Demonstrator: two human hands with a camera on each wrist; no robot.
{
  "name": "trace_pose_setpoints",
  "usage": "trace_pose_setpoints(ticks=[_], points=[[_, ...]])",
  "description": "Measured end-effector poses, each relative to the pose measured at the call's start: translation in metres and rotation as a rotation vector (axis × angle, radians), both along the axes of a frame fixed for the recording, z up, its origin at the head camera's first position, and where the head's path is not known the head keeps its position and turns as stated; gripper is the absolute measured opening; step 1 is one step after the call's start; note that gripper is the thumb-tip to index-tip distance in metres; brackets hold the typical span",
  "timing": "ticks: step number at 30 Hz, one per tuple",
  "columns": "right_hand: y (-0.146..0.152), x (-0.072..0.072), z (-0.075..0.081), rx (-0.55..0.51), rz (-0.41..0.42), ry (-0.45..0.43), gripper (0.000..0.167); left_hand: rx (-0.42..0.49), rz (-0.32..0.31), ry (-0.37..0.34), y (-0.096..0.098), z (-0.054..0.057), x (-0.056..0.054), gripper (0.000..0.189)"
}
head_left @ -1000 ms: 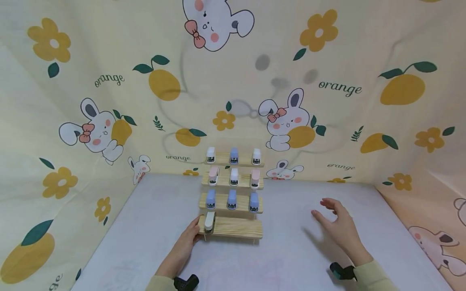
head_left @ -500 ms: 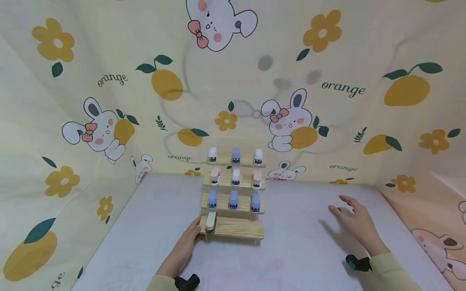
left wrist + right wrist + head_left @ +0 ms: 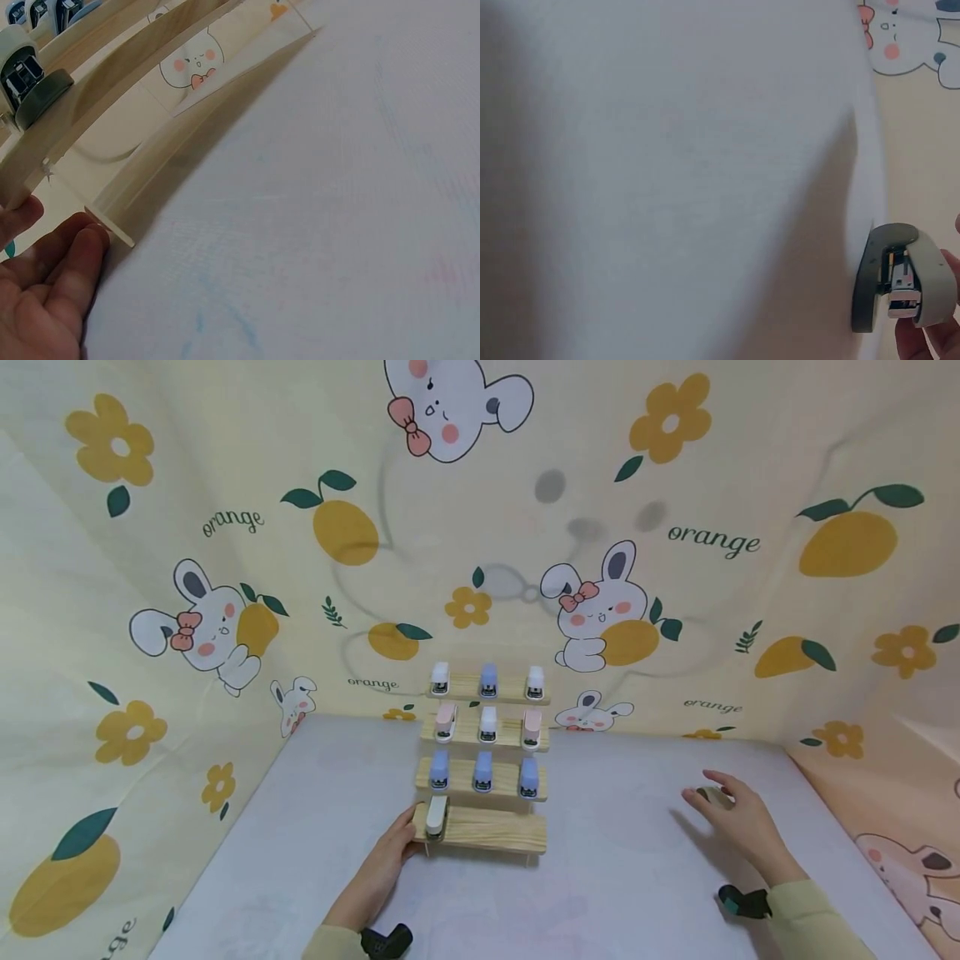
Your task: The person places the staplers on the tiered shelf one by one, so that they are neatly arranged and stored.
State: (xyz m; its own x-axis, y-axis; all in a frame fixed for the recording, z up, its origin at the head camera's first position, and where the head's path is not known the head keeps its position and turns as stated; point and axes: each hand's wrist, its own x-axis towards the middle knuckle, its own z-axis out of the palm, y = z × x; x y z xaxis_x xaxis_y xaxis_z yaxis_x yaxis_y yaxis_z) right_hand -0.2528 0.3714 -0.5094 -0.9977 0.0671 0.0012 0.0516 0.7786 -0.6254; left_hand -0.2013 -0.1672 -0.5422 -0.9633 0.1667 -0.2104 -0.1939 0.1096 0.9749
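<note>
A tiered wooden display stand (image 3: 491, 832) holds small staplers on its steps. My left hand (image 3: 385, 858) grips the left end of its lowest board, beside a pale grey-green stapler (image 3: 436, 817). In the left wrist view the fingers (image 3: 79, 259) are curled by the stand's leg, just under the board. Right of the stand, my right hand (image 3: 742, 831) holds another grey-green stapler (image 3: 922, 277) between thumb and fingers. Its dark base and metal mouth show in the right wrist view; the fingers behind it are mostly hidden.
Blue staplers (image 3: 483, 771) line the step above the lowest. Pink and white staplers (image 3: 488, 724) stand on the step above that; white and blue staplers (image 3: 489, 680) are on top. A printed cloth backdrop (image 3: 480, 510) rises behind the white table (image 3: 600, 893).
My right hand has moved to the right, away from the stand, and more of the stapler shows between its fingers. The left hand stays on the stand; the whole head view has shifted slightly.
</note>
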Motion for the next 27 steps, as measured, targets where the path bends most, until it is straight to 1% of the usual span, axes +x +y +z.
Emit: trace_pose_setpoints(ticks=[9, 14, 19, 22, 24, 27], points=[[0.005, 0.001, -0.007, 0.005, -0.002, -0.082, 0.094, 0.005, 0.003, -0.005, 0.0, 0.001, 0.0, 0.051], [0.009, 0.0, -0.011, 0.019, 0.004, -0.096, 0.094, -0.001, 0.007, -0.006, 0.0, 0.001, 0.0, 0.051], [0.013, 0.001, -0.01, 0.035, 0.03, -0.123, 0.091, -0.009, 0.016, -0.011, 0.001, 0.002, 0.001, 0.051], [0.015, 0.001, -0.008, 0.001, 0.028, -0.18, 0.089, -0.015, 0.019, -0.015, 0.001, 0.002, 0.001, 0.051], [0.018, 0.002, -0.007, -0.042, 0.019, -0.218, 0.088, -0.02, 0.02, -0.016, 0.002, 0.002, 0.001, 0.051], [0.021, 0.003, -0.007, -0.093, 0.01, -0.238, 0.085, -0.018, 0.02, -0.01, 0.002, 0.002, 0.001, 0.051]])
